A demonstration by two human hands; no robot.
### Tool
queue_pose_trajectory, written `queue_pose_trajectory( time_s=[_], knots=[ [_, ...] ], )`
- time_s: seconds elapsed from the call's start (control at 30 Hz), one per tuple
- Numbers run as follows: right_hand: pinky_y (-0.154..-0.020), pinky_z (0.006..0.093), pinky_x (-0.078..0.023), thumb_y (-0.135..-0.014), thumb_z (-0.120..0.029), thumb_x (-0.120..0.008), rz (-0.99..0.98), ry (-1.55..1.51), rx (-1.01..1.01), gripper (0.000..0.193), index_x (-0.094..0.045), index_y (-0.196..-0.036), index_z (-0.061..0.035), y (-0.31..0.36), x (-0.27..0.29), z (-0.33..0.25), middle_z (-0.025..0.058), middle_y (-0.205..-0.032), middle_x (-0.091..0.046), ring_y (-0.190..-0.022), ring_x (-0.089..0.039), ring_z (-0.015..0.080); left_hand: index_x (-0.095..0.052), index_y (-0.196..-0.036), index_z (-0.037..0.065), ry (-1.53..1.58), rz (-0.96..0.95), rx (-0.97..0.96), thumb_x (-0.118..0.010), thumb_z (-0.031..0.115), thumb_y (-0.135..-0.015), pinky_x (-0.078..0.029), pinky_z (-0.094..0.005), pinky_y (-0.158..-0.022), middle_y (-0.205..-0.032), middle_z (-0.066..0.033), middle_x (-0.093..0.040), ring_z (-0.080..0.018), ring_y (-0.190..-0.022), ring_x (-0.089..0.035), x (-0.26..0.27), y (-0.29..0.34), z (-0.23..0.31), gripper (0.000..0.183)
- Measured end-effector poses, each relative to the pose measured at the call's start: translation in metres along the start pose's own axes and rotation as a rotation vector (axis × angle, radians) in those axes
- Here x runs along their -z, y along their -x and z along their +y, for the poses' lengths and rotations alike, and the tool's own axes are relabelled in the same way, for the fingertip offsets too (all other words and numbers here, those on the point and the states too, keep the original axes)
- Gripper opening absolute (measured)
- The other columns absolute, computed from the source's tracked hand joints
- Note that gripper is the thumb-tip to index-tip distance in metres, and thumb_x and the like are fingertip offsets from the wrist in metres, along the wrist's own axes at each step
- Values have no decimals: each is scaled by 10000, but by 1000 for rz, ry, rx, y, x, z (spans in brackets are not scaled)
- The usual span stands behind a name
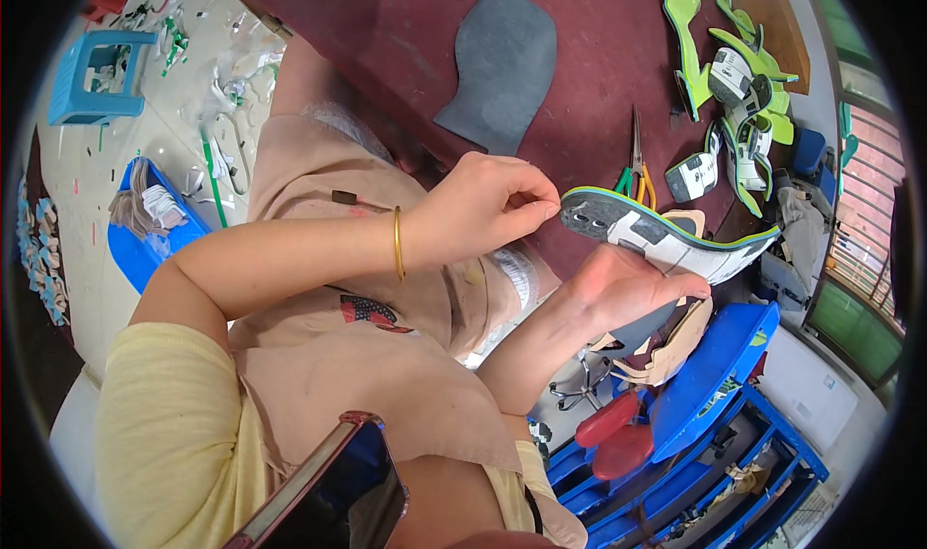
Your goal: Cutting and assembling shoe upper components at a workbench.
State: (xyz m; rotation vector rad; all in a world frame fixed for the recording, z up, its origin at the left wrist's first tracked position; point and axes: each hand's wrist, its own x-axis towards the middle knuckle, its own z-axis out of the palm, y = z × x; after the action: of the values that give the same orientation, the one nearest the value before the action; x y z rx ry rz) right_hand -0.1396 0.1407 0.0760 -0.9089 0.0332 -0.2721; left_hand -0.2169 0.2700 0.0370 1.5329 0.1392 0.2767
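My right hand (628, 286) supports a curved shoe insole (666, 240) from below, its thumb along the near side. The insole is dark grey with white patches and a lime-green edge, and it bends upward at both ends. At its left tip, my left hand (497, 201) is closed in a pinch, thumb and forefinger against the insole's end. A gold bangle circles that wrist. Just beyond the insole, scissors (637, 168) with green and orange handles lie on the dark red table (599, 85). Farther off lies a flat grey foot-shaped sheet (507, 61).
Several lime-green and white insoles (739, 90) are heaped at the table's right. A blue bin (724, 366) and blue rack (772, 452) stand at the lower right, by red pads (618, 443). On the littered floor are a blue stool (97, 76) and a blue tray (159, 225).
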Motion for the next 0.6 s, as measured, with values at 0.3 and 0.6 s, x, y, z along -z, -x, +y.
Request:
queue_pose_trajectory(
  time_s=[0.3,0.6],
  knots=[
    [-989,402,-378,-828,-590,-518,-40,192,107,709,-418,-1305,-76,17,-15,3,61,-1217,-526,-1111,-490,181,-631,-888,-12,189,-22,278,-623,69,-809,-462,-206,-611,-761,-1,-623,-37,-673,-547,-1,1,-1,113],
    [-1048,370,-304,-875,-614,-414,-11,171,67,754,-321,-1394,-75,15,-16,15,48,-1416,-368,-1243,-393,183,-607,-861,-15,421,-21,415,-588,48,-784,-449,-205,-645,-777,5,-597,-39,-701,-525,4,2,-5,101]
  ],
)
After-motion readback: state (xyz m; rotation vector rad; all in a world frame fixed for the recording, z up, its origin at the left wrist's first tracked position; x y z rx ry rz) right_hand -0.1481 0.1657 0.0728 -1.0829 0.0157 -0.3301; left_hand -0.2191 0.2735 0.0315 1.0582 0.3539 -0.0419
